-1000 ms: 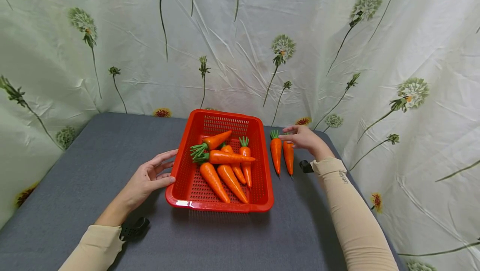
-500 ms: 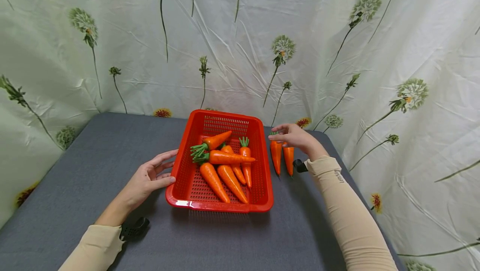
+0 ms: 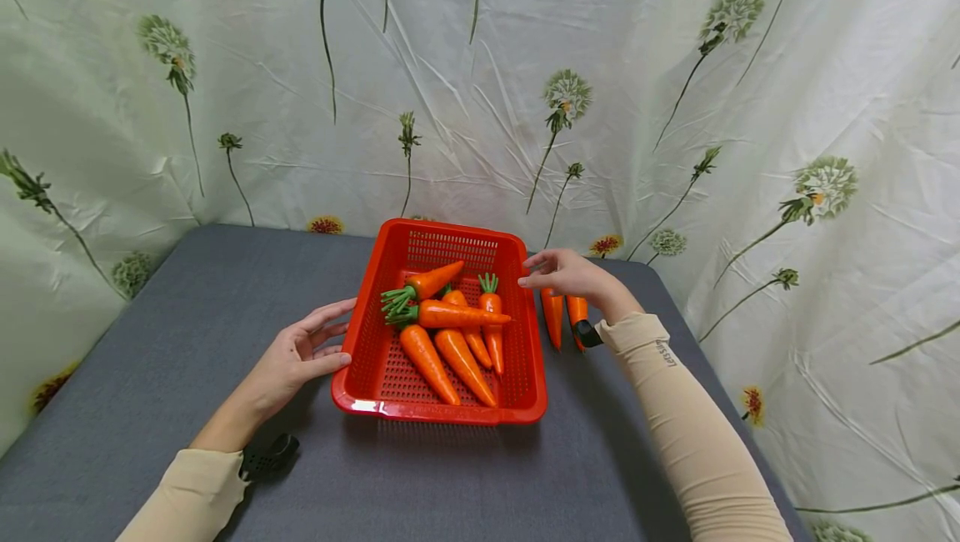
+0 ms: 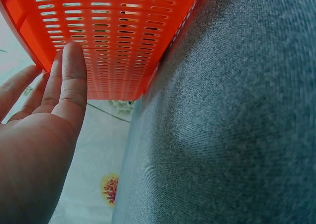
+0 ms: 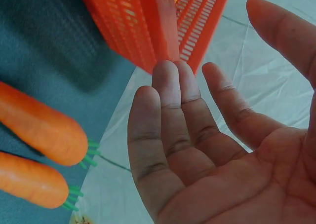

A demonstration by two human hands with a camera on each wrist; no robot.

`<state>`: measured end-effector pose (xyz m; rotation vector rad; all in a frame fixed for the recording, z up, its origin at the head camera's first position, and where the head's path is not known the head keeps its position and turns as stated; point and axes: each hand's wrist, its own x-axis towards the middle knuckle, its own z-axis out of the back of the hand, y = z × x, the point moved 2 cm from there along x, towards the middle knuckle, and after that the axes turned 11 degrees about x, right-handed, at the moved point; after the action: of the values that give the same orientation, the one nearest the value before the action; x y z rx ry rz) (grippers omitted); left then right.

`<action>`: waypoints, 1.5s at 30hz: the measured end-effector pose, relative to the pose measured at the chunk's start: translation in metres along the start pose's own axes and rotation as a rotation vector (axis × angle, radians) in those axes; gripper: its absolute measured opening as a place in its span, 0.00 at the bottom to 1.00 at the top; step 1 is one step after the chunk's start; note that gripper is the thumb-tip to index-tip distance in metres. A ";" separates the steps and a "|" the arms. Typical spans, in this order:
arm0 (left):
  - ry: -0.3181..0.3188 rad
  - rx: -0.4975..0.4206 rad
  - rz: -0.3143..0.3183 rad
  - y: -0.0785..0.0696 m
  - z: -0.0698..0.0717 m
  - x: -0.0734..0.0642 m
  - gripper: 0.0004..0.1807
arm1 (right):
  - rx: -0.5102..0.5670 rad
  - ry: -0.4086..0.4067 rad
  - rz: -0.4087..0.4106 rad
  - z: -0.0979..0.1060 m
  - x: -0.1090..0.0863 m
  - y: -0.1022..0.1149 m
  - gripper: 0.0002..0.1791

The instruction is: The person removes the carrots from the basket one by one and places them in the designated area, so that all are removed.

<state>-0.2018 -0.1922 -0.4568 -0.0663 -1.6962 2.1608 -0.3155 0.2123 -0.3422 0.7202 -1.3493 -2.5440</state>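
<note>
A red plastic basket [image 3: 450, 415] stands mid-table with several orange carrots [image 3: 465, 313] inside, their tops green. Against its left side rest the fingers of my left hand [image 3: 288, 363]; the left wrist view shows them straight along the slotted wall [image 4: 113, 51]. My right hand [image 3: 570, 275] is at the basket's far right rim, fingers extended and holding nothing. In the right wrist view its fingertips [image 5: 166, 78] are at the basket's edge; whether they touch it I cannot tell. Two more carrots [image 5: 44, 125] lie on the table beside the basket, partly hidden by that hand in the head view.
A grey cloth covers the table [image 3: 225, 292]. Behind it and along the right hangs a pale curtain [image 3: 465, 108] printed with dandelions. A dark strap-like device [image 3: 268, 457] is on the left wrist.
My right hand has moved left, from above the two loose carrots to the basket's right rim. My left hand, the basket and the carrots have stayed in place.
</note>
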 end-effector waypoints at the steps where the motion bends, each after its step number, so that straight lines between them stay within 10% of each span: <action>1: 0.000 -0.001 -0.001 0.000 0.000 0.000 0.38 | -0.009 0.002 0.002 -0.002 0.000 0.002 0.31; 45: 0.012 -0.006 -0.003 0.000 0.001 0.000 0.38 | -0.210 0.200 0.102 -0.066 0.026 0.029 0.29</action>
<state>-0.2016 -0.1929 -0.4563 -0.0783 -1.6953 2.1494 -0.3078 0.1379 -0.3587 0.8164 -1.0118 -2.4119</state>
